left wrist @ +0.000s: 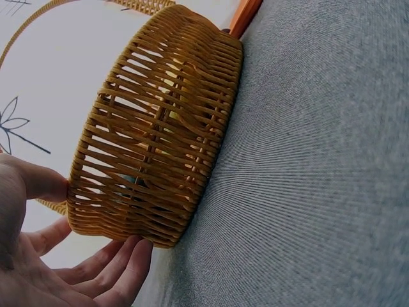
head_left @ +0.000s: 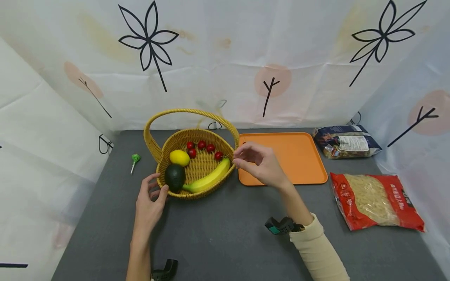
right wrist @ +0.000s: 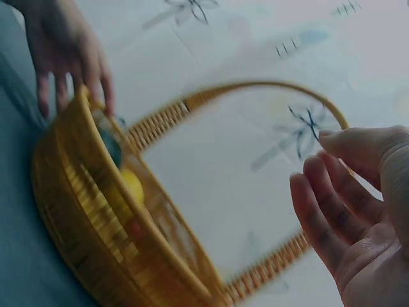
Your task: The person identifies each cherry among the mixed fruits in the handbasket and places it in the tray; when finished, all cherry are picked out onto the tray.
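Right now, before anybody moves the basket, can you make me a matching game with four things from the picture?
1. lollipop
2. banana
3. tray
4. left hand

A. orange and flat
B. touching the outside of the basket
C. green on top, lying on the table
D. yellow and curved, inside the basket

Right pairs: 1-C, 2-D, 3-A, 4-B

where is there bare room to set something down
Free: grey table between the left hand and beige right sleeve, nearer than the yellow wicker basket; most of the orange rectangular tray. Crowded: basket, with fruit; right side, with red plastic bag and dark-blue plastic bag.
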The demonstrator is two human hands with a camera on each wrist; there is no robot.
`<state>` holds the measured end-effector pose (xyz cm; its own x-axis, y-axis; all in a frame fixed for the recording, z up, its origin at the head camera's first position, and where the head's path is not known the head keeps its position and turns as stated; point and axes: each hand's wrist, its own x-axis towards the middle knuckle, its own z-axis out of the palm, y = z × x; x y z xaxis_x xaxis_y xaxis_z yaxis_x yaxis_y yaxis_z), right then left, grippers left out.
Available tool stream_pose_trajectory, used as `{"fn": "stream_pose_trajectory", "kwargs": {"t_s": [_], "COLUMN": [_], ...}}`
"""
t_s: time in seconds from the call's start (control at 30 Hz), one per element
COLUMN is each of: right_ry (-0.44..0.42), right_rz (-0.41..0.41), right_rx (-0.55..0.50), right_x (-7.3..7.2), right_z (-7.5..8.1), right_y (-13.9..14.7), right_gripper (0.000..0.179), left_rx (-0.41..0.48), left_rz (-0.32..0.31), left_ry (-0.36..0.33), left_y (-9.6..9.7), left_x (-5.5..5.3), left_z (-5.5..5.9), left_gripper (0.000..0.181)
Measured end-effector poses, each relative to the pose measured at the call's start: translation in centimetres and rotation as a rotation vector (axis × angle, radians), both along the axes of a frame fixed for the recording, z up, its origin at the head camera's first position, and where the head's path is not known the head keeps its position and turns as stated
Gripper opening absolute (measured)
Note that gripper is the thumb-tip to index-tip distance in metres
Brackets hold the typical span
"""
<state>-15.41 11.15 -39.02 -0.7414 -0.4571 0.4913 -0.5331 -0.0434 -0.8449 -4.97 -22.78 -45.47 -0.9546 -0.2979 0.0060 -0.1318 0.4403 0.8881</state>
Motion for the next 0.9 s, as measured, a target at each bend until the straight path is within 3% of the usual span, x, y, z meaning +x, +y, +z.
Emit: {"fn": "stream_pose_trajectory", "kwargs": {"t_s": [0.2, 0.43, 0.67, 0.9], "right_ry": [-0.067, -0.167, -0.272, -0.357], "right_rz": [0.076, 0.078, -0.002, -0.093], "right_rx": [0.068, 0.205, 0.329, 0.343], "right_x": [0.2, -2.8, -6.5, -8.0], "right_z": [-0.6, -2.0, -3.9, -4.9], "right_y": [-4.5, -9.5, -13.0, -14.3], "right_gripper": [0.024, 0.027, 0.029, 0.031], "left_rx": [-0.001, 0.014, 0.02, 0.031], "left_rz": [-0.002, 0.0, 0.001, -0.001], "left_ry": [-0.004, -0.011, -0.004, 0.001], "left_y": [-0.1, -0.1, -0.1, -0.2], "left_x": [0.0, -0.2, -0.3, -0.3], "left_z": [0.0, 0.0, -0.2, -0.2], "left_gripper": [0.053, 0.053, 0.053, 0.053]}}
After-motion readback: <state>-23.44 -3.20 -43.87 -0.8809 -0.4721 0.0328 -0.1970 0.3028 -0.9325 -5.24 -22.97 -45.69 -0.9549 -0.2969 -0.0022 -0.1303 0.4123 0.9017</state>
